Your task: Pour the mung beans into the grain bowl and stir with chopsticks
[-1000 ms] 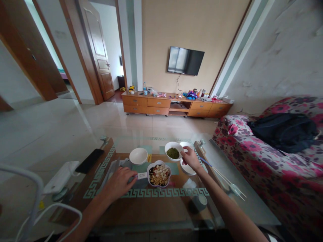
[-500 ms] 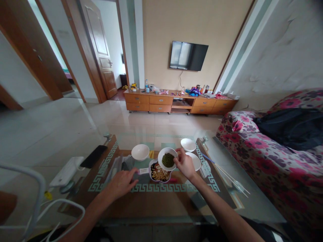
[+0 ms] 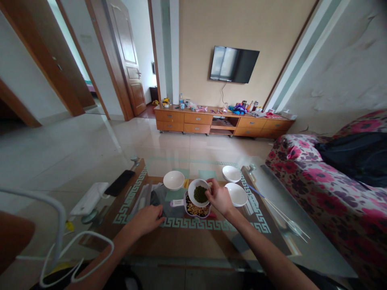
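My right hand [image 3: 219,197] holds a white bowl of green mung beans [image 3: 198,193] by its rim, just over a flower-shaped dish of mixed beans and grains [image 3: 197,210]. The bowl hides the far part of the dish. My left hand [image 3: 146,219] rests on the glass tabletop [image 3: 193,237], next to a dark cloth [image 3: 156,199]. A small white label card [image 3: 177,203] lies between that hand and the dish. Several white bowls and dishes stand nearby, including one bowl [image 3: 173,180] and a shallow dish [image 3: 236,194].
Another white bowl [image 3: 231,174] stands at the table's far edge. Chopsticks [image 3: 287,221] lie at the right, beside a floral sofa [image 3: 314,185]. A black phone [image 3: 119,183] and white box [image 3: 89,198] sit left. A wooden TV cabinet [image 3: 223,123] stands beyond.
The bowl of green beans has moved from beyond the flower-shaped dish to just over it, in my right hand. My left hand has drawn back slightly, and the view has drifted.
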`<action>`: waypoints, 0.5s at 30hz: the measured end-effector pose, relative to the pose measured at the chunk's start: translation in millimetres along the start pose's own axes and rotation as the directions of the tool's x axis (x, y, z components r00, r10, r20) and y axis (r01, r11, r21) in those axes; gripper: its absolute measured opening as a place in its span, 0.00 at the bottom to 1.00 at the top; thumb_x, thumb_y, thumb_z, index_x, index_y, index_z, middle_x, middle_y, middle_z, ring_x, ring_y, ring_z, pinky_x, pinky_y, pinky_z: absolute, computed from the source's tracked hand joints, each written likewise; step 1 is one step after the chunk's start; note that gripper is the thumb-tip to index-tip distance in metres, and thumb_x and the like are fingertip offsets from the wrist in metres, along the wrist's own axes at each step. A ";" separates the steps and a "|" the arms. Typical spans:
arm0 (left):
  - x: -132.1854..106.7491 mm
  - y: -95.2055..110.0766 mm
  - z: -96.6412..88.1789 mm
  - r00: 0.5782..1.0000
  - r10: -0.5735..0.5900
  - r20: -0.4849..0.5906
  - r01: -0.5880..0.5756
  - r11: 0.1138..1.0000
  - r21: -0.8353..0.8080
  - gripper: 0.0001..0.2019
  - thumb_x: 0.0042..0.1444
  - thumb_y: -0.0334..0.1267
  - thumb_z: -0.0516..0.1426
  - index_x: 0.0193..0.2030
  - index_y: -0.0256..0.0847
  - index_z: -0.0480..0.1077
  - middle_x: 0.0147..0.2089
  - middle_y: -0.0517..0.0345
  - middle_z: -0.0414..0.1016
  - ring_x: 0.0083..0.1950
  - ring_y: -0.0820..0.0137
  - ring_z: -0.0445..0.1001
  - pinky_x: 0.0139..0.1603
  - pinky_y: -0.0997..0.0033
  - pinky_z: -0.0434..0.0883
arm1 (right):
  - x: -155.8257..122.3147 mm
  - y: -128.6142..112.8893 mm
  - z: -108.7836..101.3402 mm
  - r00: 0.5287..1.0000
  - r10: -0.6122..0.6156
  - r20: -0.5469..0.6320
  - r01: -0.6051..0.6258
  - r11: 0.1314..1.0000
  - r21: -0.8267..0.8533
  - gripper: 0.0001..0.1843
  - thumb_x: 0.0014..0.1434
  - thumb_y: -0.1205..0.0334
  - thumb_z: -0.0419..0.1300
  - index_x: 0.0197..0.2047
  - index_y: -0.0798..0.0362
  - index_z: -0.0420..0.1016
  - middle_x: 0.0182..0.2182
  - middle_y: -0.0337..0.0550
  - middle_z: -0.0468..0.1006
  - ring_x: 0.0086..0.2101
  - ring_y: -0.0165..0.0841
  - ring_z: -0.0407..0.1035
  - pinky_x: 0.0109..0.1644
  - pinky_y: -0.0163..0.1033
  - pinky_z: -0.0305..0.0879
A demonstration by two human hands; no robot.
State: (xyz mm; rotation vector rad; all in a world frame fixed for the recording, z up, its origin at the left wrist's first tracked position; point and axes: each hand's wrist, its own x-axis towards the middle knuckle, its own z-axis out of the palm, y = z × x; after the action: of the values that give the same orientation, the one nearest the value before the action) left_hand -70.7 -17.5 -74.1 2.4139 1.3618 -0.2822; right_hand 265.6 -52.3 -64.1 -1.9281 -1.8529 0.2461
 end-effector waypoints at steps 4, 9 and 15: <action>0.3 -1.9 2.3 1.000 -0.004 0.007 0.004 1.000 0.005 0.09 0.68 0.44 0.55 0.44 0.41 0.72 0.45 0.41 0.83 0.49 0.48 0.83 0.48 0.55 0.72 | -1.7 -13.3 -3.1 0.996 -0.048 0.074 0.061 0.981 -0.183 0.19 0.70 0.62 0.56 0.62 0.51 0.71 0.36 0.43 0.88 0.34 0.39 0.83 0.36 0.36 0.62; 0.6 -1.3 2.2 0.999 -0.022 0.034 0.022 1.000 0.003 0.10 0.68 0.44 0.56 0.45 0.41 0.73 0.46 0.42 0.83 0.51 0.48 0.82 0.49 0.56 0.72 | -5.3 -27.7 -7.4 0.984 -0.107 0.143 0.151 0.925 -0.349 0.19 0.71 0.62 0.55 0.63 0.53 0.71 0.39 0.48 0.89 0.36 0.42 0.84 0.35 0.37 0.62; -0.2 1.5 0.9 0.999 -0.035 0.039 0.034 0.999 0.015 0.10 0.69 0.45 0.55 0.45 0.41 0.72 0.47 0.42 0.83 0.52 0.48 0.82 0.50 0.57 0.71 | -6.3 -38.1 -11.8 0.967 -0.153 0.204 0.225 0.888 -0.400 0.17 0.71 0.65 0.54 0.61 0.55 0.72 0.37 0.50 0.89 0.36 0.42 0.85 0.32 0.36 0.57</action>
State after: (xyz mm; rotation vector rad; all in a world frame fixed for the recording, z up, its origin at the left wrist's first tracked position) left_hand -69.6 -18.7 -74.5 2.3856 1.3899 -0.3468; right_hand 235.9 -61.0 -38.1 -2.0234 -2.3478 -0.0673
